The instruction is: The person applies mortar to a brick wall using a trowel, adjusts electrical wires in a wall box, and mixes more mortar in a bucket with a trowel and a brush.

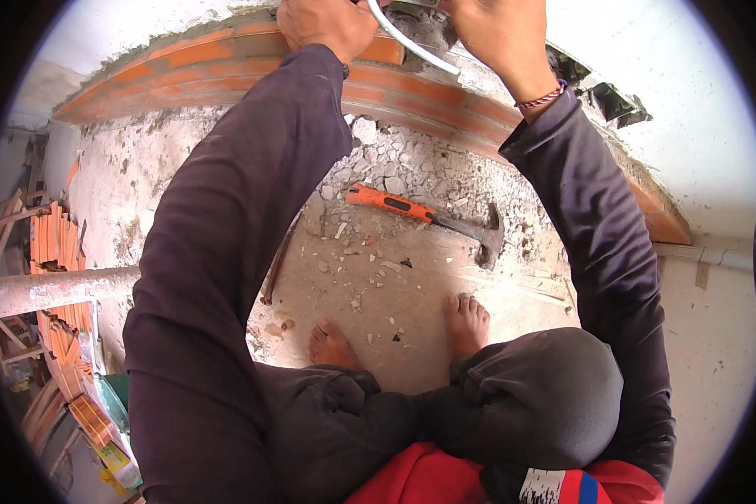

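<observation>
Both my hands are at the top edge, raised against the broken-out wall above the brick courses. My left hand (329, 30) is closed, its fingers curled; what lies in its grip is cut off by the frame edge. Beside it a white flexible tube (410, 42) curves down from the wall, its free end hanging between my hands. My right hand (502, 40) is right of the tube, at a rough grey cavity; its fingertips are out of frame. Below, an orange-handled claw hammer (395, 204) lies on the rubble, touched by neither hand.
Broken mortar chunks (378, 160) cover the floor under the orange brick courses (445, 99). Dark box-like pieces (615, 105) sit in the wall gap at right. A thin rusty bar (279, 265) lies left of my bare feet. Stacked bricks (55, 239) and a horizontal pole (67, 290) stand far left.
</observation>
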`<action>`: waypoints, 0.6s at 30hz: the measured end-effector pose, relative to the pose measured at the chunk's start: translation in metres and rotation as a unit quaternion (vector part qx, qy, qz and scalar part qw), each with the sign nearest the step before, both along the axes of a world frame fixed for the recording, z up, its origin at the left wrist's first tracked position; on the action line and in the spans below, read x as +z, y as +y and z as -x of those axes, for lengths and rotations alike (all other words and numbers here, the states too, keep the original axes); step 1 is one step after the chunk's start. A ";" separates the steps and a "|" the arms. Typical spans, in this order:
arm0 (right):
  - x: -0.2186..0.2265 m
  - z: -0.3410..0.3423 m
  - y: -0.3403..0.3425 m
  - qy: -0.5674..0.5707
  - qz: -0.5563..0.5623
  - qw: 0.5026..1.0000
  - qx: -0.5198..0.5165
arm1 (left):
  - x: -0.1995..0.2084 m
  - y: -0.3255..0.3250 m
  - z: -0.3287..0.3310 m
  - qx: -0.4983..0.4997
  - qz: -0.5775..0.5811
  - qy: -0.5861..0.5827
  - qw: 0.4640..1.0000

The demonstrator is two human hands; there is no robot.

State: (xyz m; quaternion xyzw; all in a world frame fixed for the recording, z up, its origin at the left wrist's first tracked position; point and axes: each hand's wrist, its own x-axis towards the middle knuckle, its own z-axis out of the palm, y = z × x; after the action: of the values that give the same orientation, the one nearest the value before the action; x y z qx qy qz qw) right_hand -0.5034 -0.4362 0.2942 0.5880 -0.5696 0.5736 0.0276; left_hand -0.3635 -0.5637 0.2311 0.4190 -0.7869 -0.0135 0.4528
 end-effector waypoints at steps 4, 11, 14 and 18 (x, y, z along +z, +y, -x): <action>-0.008 0.003 -0.003 0.006 0.044 0.999 0.006 | -0.001 0.003 0.007 0.035 0.004 -0.006 0.999; -0.008 0.002 -0.001 0.003 0.015 1.000 -0.015 | 0.000 0.000 0.008 0.058 0.026 -0.005 0.998; -0.009 0.002 -0.002 0.026 0.029 0.999 -0.027 | 0.002 0.002 0.007 0.062 0.016 -0.003 0.998; -0.026 0.025 -0.012 0.320 -0.063 0.936 -0.134 | 0.004 0.007 0.009 0.066 -0.006 0.005 0.998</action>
State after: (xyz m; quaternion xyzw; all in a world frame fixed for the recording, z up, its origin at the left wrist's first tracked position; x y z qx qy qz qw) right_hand -0.5284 -0.4481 0.2680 0.6593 -0.6394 0.3084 0.2478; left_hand -0.3721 -0.5569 0.2354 0.4726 -0.7551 0.0095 0.4542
